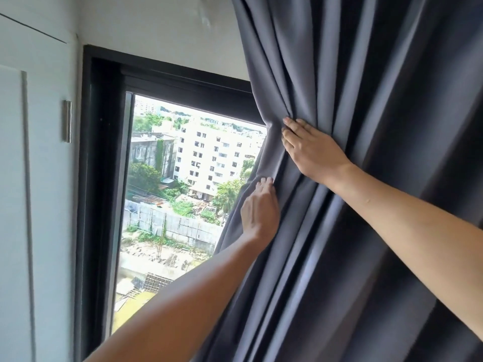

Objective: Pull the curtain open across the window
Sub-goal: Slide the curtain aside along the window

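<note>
Two bare hands, left hand [260,207] and right hand [312,150], fingers [288,126] clamped on one grey curtain [366,87], one window [183,165]

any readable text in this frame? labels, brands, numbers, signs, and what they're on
None readable.
Curtain, window frame, cupboard door and its handle: plain, no print.
Buildings outside: any signs there are too small to make out.
Left hand and right hand: no rings, watches or markings.

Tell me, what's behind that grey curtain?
Left of the curtain, bunched by the left hand and right hand, the black-framed window shows buildings and trees outside. Whatever lies behind the fabric itself is covered, so it cannot be seen.
</note>
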